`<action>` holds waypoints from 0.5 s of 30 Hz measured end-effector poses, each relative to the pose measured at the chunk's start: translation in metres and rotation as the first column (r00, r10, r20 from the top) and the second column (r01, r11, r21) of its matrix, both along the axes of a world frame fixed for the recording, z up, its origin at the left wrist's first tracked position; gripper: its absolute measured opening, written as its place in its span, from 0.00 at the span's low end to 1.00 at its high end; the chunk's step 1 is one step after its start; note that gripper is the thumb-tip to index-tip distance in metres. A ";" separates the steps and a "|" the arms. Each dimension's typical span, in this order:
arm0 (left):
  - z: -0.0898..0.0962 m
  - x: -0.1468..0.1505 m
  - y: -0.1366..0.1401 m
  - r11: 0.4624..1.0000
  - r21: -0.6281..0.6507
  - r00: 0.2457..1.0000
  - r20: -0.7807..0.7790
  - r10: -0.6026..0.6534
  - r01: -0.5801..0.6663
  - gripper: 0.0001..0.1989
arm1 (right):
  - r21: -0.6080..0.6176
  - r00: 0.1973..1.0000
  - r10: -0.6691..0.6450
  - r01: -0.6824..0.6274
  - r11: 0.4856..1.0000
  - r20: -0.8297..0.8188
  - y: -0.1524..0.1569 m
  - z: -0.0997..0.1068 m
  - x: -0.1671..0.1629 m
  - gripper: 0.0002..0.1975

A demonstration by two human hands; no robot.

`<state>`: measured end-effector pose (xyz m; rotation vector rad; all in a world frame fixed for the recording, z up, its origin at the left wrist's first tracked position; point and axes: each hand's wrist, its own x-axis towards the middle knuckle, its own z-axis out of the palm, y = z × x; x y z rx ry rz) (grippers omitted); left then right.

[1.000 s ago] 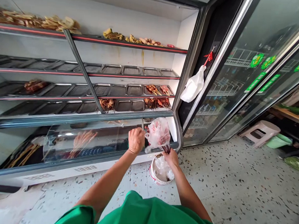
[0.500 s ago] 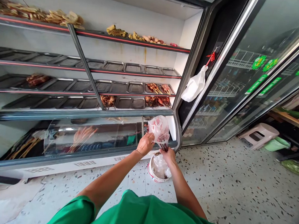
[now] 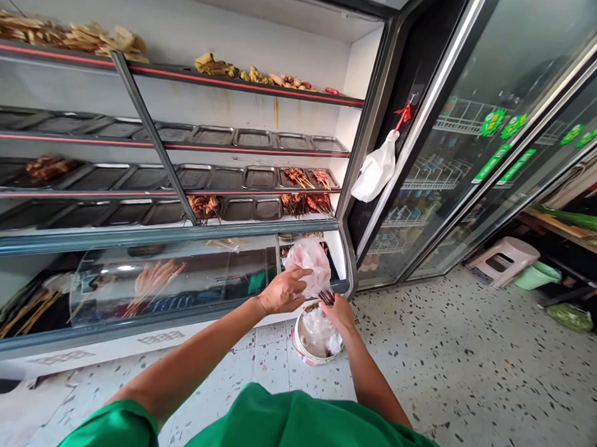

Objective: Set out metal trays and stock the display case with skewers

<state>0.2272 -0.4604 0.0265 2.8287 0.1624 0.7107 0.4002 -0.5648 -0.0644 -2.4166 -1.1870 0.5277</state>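
A clear plastic bag (image 3: 312, 259) with pinkish meat showing through sits over the meat end of a bundle of skewers (image 3: 327, 297). My right hand (image 3: 340, 312) is closed around the dark stick ends below the bag. At the bag's left side is my left hand (image 3: 285, 291), its forefinger stretched across the plastic and the other fingers curled against it. Directly below both hands stands a white bucket (image 3: 301, 354) with crumpled clear plastic (image 3: 319, 328) inside.
A display fridge (image 3: 228, 228) spans the front, with metal trays (image 3: 258, 177) and several skewers on its shelves. Its lower glass cover (image 3: 216, 272) lies to the left. A white bag (image 3: 376, 167) hangs beside the glass-door fridge (image 3: 432, 157). A stool (image 3: 507, 256) stands right.
My left hand has shifted slightly down and its forefinger now extends over the bag. The bag has tilted and lowered a little, and the view has turned slightly right.
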 end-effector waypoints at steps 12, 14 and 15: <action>0.043 0.041 0.024 0.946 -0.010 0.920 -0.237 0.312 -0.323 0.14 | -0.040 0.991 0.056 -0.051 0.998 0.123 -0.006 -0.003 -0.006 0.16; 0.043 0.048 0.016 0.959 -0.014 0.914 -0.307 0.265 -0.283 0.14 | -0.031 0.991 0.067 -0.064 0.997 0.112 -0.006 -0.003 -0.007 0.17; 0.043 0.051 0.009 0.967 -0.025 0.911 -0.342 0.230 -0.253 0.14 | -0.026 0.994 0.063 -0.061 0.998 0.091 -0.006 -0.004 -0.007 0.17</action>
